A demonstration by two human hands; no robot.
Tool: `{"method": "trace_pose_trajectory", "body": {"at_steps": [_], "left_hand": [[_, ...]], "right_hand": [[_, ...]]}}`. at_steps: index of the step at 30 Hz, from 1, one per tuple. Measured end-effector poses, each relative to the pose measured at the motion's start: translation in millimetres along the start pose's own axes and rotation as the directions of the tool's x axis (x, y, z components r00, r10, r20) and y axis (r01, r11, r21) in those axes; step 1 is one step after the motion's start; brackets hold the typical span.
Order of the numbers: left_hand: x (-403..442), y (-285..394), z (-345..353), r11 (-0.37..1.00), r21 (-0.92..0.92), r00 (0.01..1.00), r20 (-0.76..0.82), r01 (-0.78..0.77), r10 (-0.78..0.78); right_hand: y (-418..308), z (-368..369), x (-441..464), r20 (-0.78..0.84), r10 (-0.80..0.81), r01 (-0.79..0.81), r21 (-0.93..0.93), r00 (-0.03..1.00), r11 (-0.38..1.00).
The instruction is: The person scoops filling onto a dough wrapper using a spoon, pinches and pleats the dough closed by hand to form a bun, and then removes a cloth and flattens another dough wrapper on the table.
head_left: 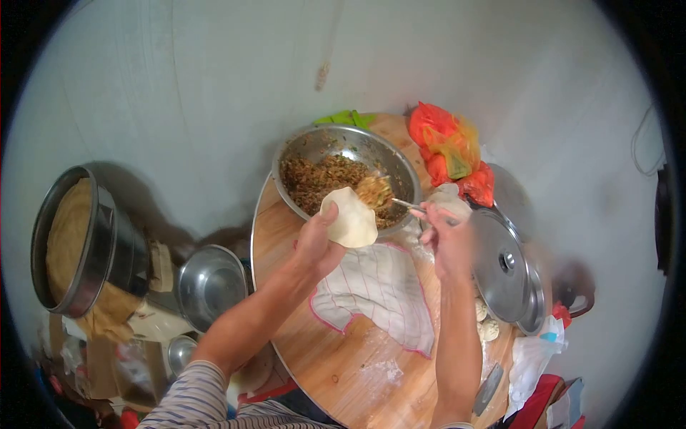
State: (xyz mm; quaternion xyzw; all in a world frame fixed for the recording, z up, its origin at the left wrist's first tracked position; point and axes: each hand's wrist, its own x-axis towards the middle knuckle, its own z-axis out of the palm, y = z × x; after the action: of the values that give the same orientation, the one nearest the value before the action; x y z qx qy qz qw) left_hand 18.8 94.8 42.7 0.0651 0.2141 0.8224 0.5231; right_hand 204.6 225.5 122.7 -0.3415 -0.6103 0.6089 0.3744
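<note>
My left hand (316,244) grips a round, flat dough wrapper (351,220) by its left edge, in front of a large steel bowl (409,171). Brown, green-flecked minced filling (314,177) lies in the bowl. My right hand (446,239), slightly blurred, closes round the handle of a metal spoon (407,204). A lump of filling (374,191) sits at the spoon's end, over the bowl and just behind the wrapper. Something pale (451,193) shows behind my right hand; I cannot make out what it is.
A white cloth (379,293) with pink edging lies on the round wooden table (343,372). Metal lids (500,268), small dough pieces (488,329) and a grey blade-like tool (488,390) are at right. Behind stands a red plastic bag (432,127). A steel pot (107,225) and basin (212,286) stand left.
</note>
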Motion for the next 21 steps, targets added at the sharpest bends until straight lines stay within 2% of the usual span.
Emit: {"method": "trace_pose_trajectory", "body": {"at_steps": [2, 3, 4, 5, 6, 7, 9, 13, 15, 16, 18, 19, 21], "left_hand": [[-1.6, -3.5, 1.1, 0.998, -0.044, 0.998, 0.027, -0.050, 0.051], [-5.2, -3.7, 4.4, 0.998, -0.045, 0.998, 0.026, -0.052, 0.053], [-11.7, -2.1, 10.2, 0.998, -0.047, 0.999, 0.020, -0.043, 0.044], [-15.8, -0.7, 13.8, 0.998, -0.049, 0.999, 0.014, -0.036, 0.037], [-16.2, -0.6, 14.0, 0.998, -0.050, 0.999, 0.011, -0.041, 0.042], [-15.6, -1.4, 13.9, 0.999, -0.034, 0.999, 0.020, -0.038, 0.038], [-14.4, -4.8, 11.5, 0.999, -0.019, 0.999, 0.029, -0.033, 0.034], [-8.2, -12.1, 0.1, 0.998, 0.018, 0.995, 0.080, -0.055, 0.053], [-7.7, -12.3, -2.4, 0.997, 0.026, 0.993, 0.099, -0.066, 0.063], [-8.8, -10.9, -1.8, 0.997, 0.032, 0.991, 0.113, -0.075, 0.071], [-11.1, -8.5, 1.0, 0.995, 0.037, 0.988, 0.127, -0.089, 0.083], [-12.5, -7.5, 2.7, 0.996, 0.039, 0.990, 0.115, -0.085, 0.080], [-14.9, -6.6, 3.9, 0.996, 0.041, 0.992, 0.102, -0.080, 0.076]], "right_hand": [[0.6, 18.9, -24.5, -0.020, -0.116, 0.109, -0.218, 0.993, 0.970], [-1.6, 30.2, -38.7, -0.030, -0.110, 0.095, -0.324, 0.993, 0.941], [9.4, 32.4, -44.8, -0.024, -0.110, 0.097, -0.322, 0.994, 0.942], [25.3, 32.4, -48.6, 0.150, -0.493, 0.498, -0.492, 0.857, 0.715], [31.6, 35.3, -53.9, 0.374, -0.737, 0.775, -0.548, 0.563, 0.314], [35.2, 35.6, -59.2, 0.377, -0.736, 0.776, -0.546, 0.563, 0.314], [37.2, 35.8, -66.8, 0.567, -0.713, 0.805, -0.594, 0.412, -0.007], [35.2, 33.4, -63.7, 0.550, -0.737, 0.811, -0.585, 0.392, -0.005], [30.8, 32.5, -62.6, 0.427, -0.744, 0.803, -0.544, 0.514, 0.242], [29.5, 32.8, -64.2, 0.428, -0.744, 0.803, -0.544, 0.514, 0.242], [24.3, 34.5, -68.2, 0.185, -0.671, 0.669, -0.448, 0.718, 0.593], [19.1, 34.5, -70.3, 0.186, -0.672, 0.671, -0.447, 0.717, 0.592], [6.9, 33.4, -73.8, 0.020, -0.477, 0.462, -0.287, 0.879, 0.839]]}}
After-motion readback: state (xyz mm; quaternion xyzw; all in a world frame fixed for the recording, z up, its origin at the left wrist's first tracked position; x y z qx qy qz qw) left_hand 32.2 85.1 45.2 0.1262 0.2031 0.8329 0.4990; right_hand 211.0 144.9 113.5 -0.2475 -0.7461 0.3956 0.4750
